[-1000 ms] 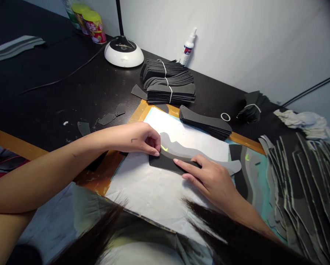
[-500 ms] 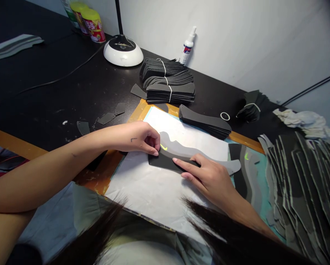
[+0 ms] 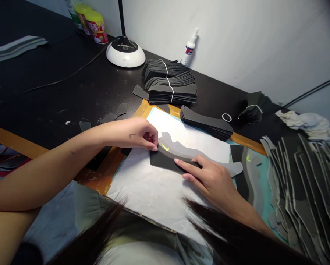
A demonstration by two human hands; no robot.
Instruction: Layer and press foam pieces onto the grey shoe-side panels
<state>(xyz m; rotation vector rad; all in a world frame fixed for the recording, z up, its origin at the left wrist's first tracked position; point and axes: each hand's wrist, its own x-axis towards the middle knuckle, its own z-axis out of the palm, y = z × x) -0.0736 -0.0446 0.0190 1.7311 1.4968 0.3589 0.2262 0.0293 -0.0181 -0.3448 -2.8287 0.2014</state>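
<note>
A layered grey and black shoe upper panel (image 3: 187, 151) with a small yellow-green swoosh lies flat on white paper (image 3: 142, 184). At the panel's left edge, by the swoosh, my left hand (image 3: 142, 134) has its fingers curled and the thumb pressed in, pinching the edge. My right hand (image 3: 209, 175) rests on the black lower part, the index finger stretched along it and the thumb apart. Part of the panel is hidden under the right hand. A similar panel (image 3: 242, 173) with a swoosh lies just right of the paper.
Banded stacks of black pieces (image 3: 171, 94) stand behind the paper, near a loose black stack (image 3: 206, 123). Many grey panels (image 3: 305, 191) are piled at right beside a crumpled cloth (image 3: 308, 123). A lamp base (image 3: 125, 55) and spray bottle (image 3: 189, 48) stand farther back.
My left hand has drawn slightly left and up from the swoosh, uncovering more of the panel's left end. My right hand keeps its place on the panel. The view has shifted a little.
</note>
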